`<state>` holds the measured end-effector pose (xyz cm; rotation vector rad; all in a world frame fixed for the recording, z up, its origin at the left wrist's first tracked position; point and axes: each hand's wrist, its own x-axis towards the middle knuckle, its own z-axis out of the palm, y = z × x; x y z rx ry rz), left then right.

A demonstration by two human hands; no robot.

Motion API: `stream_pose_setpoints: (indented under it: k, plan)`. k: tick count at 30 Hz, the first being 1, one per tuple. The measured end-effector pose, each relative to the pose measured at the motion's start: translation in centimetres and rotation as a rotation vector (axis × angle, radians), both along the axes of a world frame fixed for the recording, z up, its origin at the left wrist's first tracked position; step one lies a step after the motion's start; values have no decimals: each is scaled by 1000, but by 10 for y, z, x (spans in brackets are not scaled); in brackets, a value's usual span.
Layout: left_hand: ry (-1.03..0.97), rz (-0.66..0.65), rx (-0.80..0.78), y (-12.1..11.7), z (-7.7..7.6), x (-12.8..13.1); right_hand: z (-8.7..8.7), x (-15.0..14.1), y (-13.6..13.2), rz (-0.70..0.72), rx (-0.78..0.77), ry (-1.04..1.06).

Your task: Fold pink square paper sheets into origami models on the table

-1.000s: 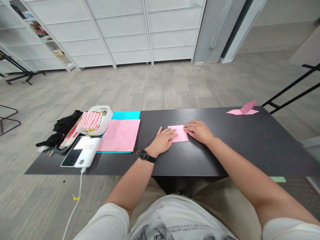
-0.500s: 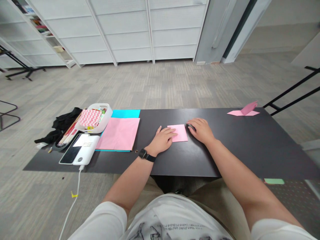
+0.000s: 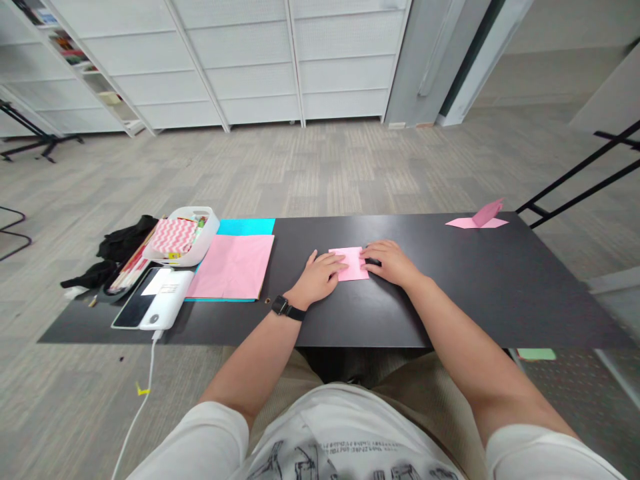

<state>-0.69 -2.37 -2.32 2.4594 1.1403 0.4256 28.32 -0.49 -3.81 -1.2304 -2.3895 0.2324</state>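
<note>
A small square of pink paper [image 3: 354, 265] lies on the dark tabletop in front of me. My left hand [image 3: 321, 275] rests flat across its left edge, fingers stretched out and pressing on it. At the right edge, my right hand [image 3: 390, 261] touches the paper with its fingertips. Its fingers are apart, with a dark gap showing between the forefinger and the thumb. Farther right on the table stands a folded pink paper shape [image 3: 479, 220] with one flap sticking up. Left of my hands lies a larger pink sheet [image 3: 233, 267] on top of a blue sheet [image 3: 247, 227].
On the table's left side are a white basket [image 3: 207, 243] with a pink zigzag-patterned item, a grey tray of pencils, black cloth [image 3: 127, 239] and a phone [image 3: 137, 303] beside a white device [image 3: 167, 300] with a cable. The table's front edge [image 3: 365, 347] is close to my lap.
My right hand has moved left from beside the small pink paper onto its right edge. My left hand stays on the left edge. The whole view has shifted slightly.
</note>
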Motion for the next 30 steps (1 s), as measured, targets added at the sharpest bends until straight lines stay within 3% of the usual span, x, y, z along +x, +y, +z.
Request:
stream_pose_setpoints:
  k: [15,24,30]
  plan:
    - [-31,47,-18,0,-2,3,3,11,-11,18,-151,-49]
    - [-35,43,-12,4,-8,2,-2,4,-4,-28,-66,51]
    - [-26,38,-24,3,-4,2,-6,3,1,-58,-47,-1]
